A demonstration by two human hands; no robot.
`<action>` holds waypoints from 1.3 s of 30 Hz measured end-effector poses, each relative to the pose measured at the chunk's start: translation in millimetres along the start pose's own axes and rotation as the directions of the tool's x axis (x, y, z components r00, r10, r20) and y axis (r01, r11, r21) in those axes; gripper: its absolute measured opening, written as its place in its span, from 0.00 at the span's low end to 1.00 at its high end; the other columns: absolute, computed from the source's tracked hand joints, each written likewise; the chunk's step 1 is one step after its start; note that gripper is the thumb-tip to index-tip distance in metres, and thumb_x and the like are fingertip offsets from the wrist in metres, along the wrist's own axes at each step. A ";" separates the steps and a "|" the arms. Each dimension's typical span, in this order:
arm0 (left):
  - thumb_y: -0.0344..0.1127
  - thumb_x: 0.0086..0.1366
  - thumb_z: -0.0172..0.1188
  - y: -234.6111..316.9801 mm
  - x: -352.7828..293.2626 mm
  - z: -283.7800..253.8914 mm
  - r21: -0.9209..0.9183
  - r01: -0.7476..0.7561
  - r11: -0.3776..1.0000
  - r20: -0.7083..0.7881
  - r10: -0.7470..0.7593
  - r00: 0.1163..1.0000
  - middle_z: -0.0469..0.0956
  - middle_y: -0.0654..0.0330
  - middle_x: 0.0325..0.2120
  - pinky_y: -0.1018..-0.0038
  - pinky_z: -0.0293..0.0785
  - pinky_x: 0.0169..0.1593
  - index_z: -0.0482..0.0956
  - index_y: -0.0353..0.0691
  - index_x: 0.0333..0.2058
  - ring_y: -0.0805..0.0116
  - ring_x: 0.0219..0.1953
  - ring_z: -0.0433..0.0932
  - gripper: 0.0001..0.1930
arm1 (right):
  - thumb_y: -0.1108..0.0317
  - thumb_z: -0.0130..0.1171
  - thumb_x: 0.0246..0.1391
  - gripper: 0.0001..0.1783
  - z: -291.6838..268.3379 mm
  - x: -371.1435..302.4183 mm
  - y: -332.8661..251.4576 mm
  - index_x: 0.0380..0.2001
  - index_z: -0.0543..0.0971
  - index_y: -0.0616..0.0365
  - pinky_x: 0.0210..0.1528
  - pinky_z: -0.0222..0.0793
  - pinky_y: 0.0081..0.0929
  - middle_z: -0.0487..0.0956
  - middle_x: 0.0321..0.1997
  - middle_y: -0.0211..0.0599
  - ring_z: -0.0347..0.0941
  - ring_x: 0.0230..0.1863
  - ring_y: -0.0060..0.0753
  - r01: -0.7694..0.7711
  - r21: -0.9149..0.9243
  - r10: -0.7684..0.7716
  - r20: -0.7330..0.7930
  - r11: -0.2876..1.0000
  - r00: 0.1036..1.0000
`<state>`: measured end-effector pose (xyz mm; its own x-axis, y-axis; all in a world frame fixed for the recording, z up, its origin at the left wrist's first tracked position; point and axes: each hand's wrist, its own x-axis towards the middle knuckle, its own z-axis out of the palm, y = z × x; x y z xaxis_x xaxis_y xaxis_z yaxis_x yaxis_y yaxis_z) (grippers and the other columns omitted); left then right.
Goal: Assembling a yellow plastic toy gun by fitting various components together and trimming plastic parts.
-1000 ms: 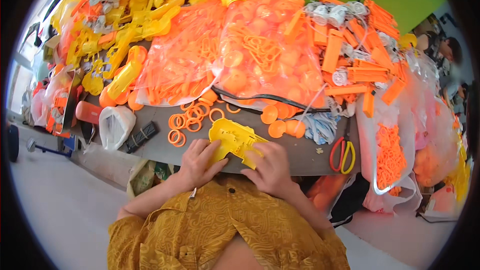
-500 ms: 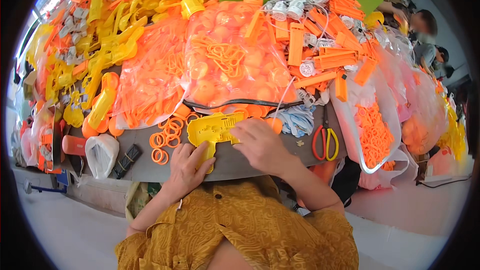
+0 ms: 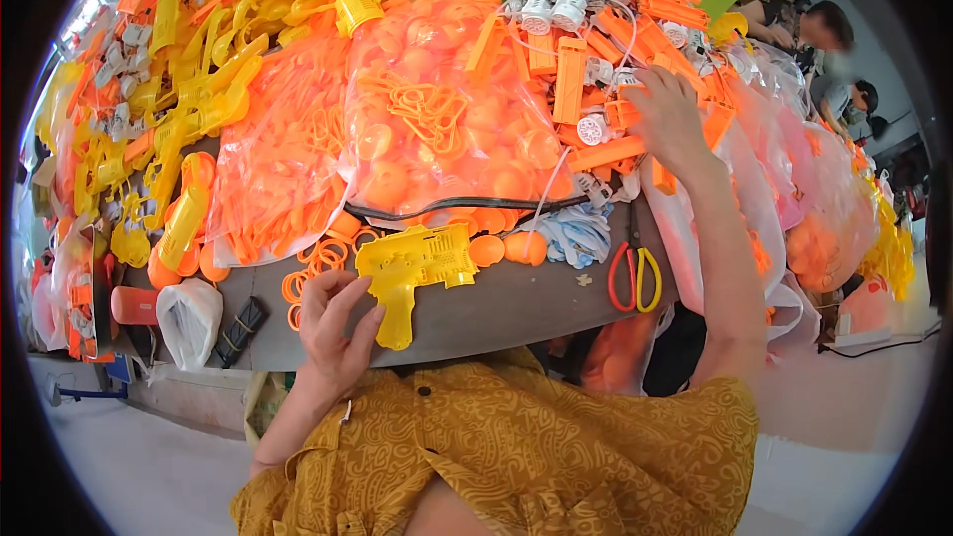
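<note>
A yellow half shell shaped like a toy gun (image 3: 422,260) lies at the table's front edge, its ribbed inner side up and its grip pointing toward me. My left hand (image 3: 336,330) holds the shell's left edge between thumb and fingers. My right hand (image 3: 670,124) is stretched out to the pile at the far right, over orange battery-box-like parts (image 3: 570,79) and white round wired parts (image 3: 593,129). Its fingers look apart and a little blurred, with nothing seen in them; their tips partly merge with the pile.
Orange rings (image 3: 326,256) lie left of the shell. Red-and-yellow-handled scissors (image 3: 635,278) rest at the right, near a blue-white cloth (image 3: 574,236). Behind stand clear bags of orange parts (image 3: 452,164) and heaped yellow shells (image 3: 223,104). People (image 3: 829,30) work at the far right.
My right hand has left the yellow shell and moved up and right to the pile. The shell has shifted slightly left and turned, with my left hand still at its edge.
</note>
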<state>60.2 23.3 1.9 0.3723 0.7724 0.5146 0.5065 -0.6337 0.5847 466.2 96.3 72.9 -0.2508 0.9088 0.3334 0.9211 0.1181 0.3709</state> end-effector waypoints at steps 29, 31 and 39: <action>0.44 0.64 0.44 9.5 123.7 33.6 -0.817 0.410 -0.405 0.465 -0.044 0.884 0.72 0.50 0.37 0.62 0.73 0.39 0.58 0.37 0.49 0.59 0.38 0.74 0.21 | 0.68 0.62 0.39 0.20 -130.9 70.0 -102.2 0.38 0.71 0.61 0.37 0.67 0.25 0.74 0.35 0.39 0.72 0.34 0.34 0.261 0.741 0.038 -0.360 0.619 0.932; 0.41 0.64 0.44 16.9 124.2 31.3 -0.826 0.331 -0.456 0.413 -0.090 0.906 0.71 0.51 0.40 0.59 0.71 0.43 0.60 0.41 0.47 0.57 0.43 0.72 0.16 | 0.69 0.62 0.38 0.20 -138.1 63.0 -109.6 0.38 0.71 0.61 0.37 0.67 0.26 0.74 0.35 0.40 0.72 0.34 0.35 0.294 0.694 -0.005 -0.386 0.658 0.923; 0.37 0.61 0.49 -3.2 125.2 8.7 -0.917 0.082 -0.390 0.195 -0.259 0.946 0.73 0.59 0.35 0.68 0.70 0.43 0.66 0.37 0.39 0.66 0.37 0.72 0.11 | 0.71 0.64 0.35 0.23 -137.8 52.5 -121.9 0.39 0.71 0.64 0.35 0.67 0.26 0.73 0.36 0.43 0.72 0.34 0.39 0.414 0.604 -0.109 -0.475 0.681 0.873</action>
<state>111.9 122.5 59.0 0.3721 0.9034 0.2131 -0.8805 0.2709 0.3890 299.7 74.5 164.7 -0.4608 0.5903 0.6627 0.7035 0.6982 -0.1327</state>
